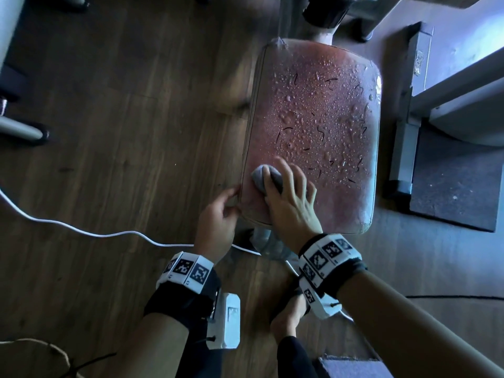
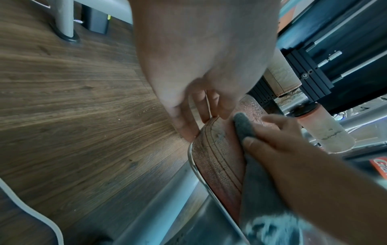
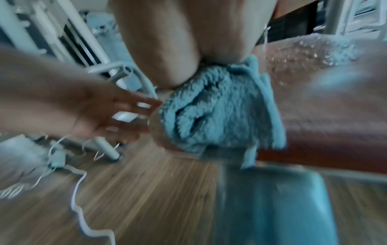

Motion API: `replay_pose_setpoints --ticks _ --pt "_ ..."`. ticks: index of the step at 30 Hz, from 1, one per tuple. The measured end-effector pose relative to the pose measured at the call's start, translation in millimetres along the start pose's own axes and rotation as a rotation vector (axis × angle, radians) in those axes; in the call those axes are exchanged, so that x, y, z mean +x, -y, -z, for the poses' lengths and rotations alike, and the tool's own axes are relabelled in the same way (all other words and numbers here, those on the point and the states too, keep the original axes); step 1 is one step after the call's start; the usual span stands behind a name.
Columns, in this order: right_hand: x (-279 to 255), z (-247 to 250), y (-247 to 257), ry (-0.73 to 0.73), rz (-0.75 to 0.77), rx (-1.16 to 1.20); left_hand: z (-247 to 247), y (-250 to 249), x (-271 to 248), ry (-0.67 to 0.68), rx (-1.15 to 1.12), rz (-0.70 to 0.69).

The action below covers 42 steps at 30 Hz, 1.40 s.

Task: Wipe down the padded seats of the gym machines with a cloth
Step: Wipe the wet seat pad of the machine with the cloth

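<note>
Your right hand grips the bunched grey terry cloth, pressed on the near-left corner of the wet reddish padded seat. Your left hand, fingers loose, touches the seat's left edge, just beside the cloth.

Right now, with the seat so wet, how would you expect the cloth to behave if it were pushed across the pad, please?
The cloth looks soft and floppy: it is bunched in folds under the right hand. It will probably drag, not slide, since its fluffy pile should soak up the droplets on the seat. It may grow heavier as it wets.
</note>
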State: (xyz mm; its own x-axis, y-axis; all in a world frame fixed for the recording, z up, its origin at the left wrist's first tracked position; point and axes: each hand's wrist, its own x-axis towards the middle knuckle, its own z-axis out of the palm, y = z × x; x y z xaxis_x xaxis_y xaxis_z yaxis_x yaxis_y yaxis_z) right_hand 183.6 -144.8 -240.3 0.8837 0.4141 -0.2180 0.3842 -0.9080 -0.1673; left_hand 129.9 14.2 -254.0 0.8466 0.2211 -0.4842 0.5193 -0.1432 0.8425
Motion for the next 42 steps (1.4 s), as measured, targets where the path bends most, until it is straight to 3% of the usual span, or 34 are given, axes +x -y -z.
replay_pose_setpoints --ticks 5,12,15,21,27,31,37,42 --pt "-26.6 -11.4 -4.9 0.005 0.019 0.063 2.2 3.2 -4.6 0.003 -0.019 -0.026" --pt "22.4 -16.1 -6.5 -0.146 -0.295 0.164 8.2 3.7 -6.7 0.083 -0.088 0.09" --pt "39.5 -10.6 -9.3 -0.203 -0.343 0.128 12.0 0.1 -3.7 0.102 -0.102 0.119" --pt "16.0 -12.9 -18.5 -0.216 -0.152 0.261 16.1 -0.1 1.2 0.089 -0.114 0.125" --pt "28.6 -22.0 -5.0 -0.216 -0.165 0.333 11.8 0.3 4.0 0.072 -0.141 0.14" --pt "42.2 -21.9 13.5 -0.224 -0.037 0.275 8.7 -2.5 -0.8 0.056 -0.164 0.182" --pt "11.6 -30.3 11.3 -0.167 0.244 0.212 2.5 -10.0 -10.6 0.007 -0.146 0.242" --pt "-4.4 -30.6 5.5 -0.222 0.238 0.234 -5.1 -16.9 -17.3 -0.003 -0.055 0.251"
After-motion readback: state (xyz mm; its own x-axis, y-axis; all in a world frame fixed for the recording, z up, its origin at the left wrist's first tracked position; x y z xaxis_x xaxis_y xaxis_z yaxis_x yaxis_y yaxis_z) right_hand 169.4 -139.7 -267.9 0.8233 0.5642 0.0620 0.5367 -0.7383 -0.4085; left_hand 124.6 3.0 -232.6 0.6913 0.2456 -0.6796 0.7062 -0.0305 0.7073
